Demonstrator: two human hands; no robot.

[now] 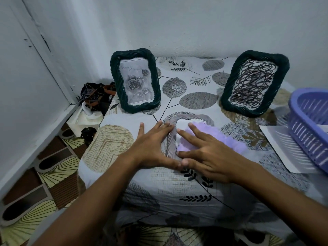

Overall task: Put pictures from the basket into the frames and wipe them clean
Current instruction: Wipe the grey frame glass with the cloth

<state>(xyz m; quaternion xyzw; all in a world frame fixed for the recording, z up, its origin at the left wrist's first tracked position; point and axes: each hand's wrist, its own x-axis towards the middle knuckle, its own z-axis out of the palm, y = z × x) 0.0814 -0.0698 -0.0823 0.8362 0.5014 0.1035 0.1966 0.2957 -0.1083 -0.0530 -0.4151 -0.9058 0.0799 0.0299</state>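
A grey rope-edged frame (170, 139) lies flat on the patterned table (110, 150). My left hand (152, 148) rests flat beside it, fingers straight, touching its left edge. My right hand (205, 151) presses a lilac cloth (186, 139) onto the frame's white middle with spread fingers. Two dark green frames stand at the back: the left frame (135, 80) holds a rose picture, and the right frame (254, 82) holds a black scribble picture. The purple basket (308, 128) sits at the right edge.
A white sheet (276, 139) lies under the basket's near side. Walls close in at the back and left. On the floor at the left are a dark bag (94, 96), a white box (87, 118) and patterned tiles.
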